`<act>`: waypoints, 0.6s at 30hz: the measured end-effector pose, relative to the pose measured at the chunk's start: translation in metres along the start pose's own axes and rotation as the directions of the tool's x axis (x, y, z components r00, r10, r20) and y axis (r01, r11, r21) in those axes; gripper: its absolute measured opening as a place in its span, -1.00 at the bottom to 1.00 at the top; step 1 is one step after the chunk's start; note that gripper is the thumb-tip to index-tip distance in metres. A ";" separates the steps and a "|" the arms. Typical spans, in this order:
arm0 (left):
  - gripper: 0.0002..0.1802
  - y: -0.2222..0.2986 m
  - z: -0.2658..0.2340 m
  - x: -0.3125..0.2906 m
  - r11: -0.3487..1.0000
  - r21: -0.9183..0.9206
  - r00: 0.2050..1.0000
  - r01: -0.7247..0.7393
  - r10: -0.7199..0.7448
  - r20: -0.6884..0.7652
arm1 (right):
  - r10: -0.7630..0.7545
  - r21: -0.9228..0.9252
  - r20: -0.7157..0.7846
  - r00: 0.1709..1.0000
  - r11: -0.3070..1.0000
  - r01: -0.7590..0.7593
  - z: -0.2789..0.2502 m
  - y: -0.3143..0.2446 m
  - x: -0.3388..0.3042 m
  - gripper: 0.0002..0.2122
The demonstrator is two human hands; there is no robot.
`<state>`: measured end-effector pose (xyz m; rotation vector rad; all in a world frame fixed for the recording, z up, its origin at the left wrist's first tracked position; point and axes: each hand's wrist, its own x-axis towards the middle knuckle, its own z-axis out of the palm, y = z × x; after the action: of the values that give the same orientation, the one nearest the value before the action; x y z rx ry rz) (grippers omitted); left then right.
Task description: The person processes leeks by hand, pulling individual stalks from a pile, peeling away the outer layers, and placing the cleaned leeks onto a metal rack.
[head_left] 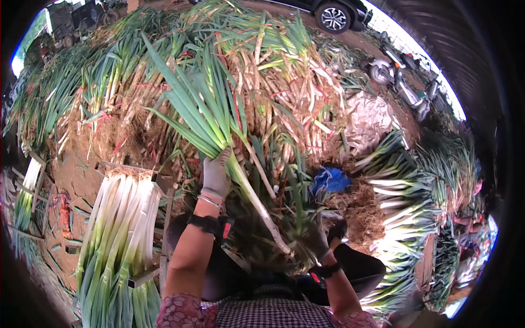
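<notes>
From the head camera, looking down past the person's chest, both forearms rise from the lower edge. The left hand (216,176), in a pale grey glove, is lifted high with the wrist nearly straight and the fingers wrapped round a leek (232,158) just where the green leaves begin to fan out. A thin bangle and a black wrist strap sit below the glove on the bare forearm. The right hand (313,242), in a darker glove, sits lower and closer to the body, clenched on the root end of the same leek, so the white stalk runs slantwise between the two hands, leaves up and to the left, roots down and to the right. A black strap rings that wrist too.

Behind the leek lies a great heap of untrimmed leeks (257,71), roots and dry skins tangled, filling the upper middle of the view. To the person's left a wooden rack (164,218) holds a stack of cleaned leeks (123,229), white stalks side by side with green tops pointing towards the lower edge. To the right another pile of trimmed leeks (404,191) lies beside a mound of brown roots, with a blue rag (330,179) on top of it. Farther off stand a scooter (399,76) and a dark car (328,13).
</notes>
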<state>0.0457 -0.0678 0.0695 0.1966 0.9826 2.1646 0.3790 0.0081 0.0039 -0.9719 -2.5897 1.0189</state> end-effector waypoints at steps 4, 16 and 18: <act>-0.70 -0.008 0.003 -0.011 0.996 -0.068 0.985 0.062 -0.050 0.167 | -0.199 -0.050 -0.274 0.941 0.980 0.193 0.007 -0.125 0.074 -0.35; -0.63 -0.019 0.008 0.000 0.978 0.208 0.978 -0.022 -0.022 0.209 | -0.080 0.428 -0.368 0.926 0.870 0.246 0.036 -0.140 0.128 -0.71; -0.66 -0.026 -0.002 0.005 0.969 0.245 0.984 -0.047 0.003 0.177 | -0.096 0.266 -0.398 0.912 0.940 0.215 0.034 -0.148 0.127 -0.70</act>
<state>0.0561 -0.0543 0.0487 0.5129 1.1505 2.0023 0.1926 -0.0103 0.0697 -0.7753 -2.0794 1.0298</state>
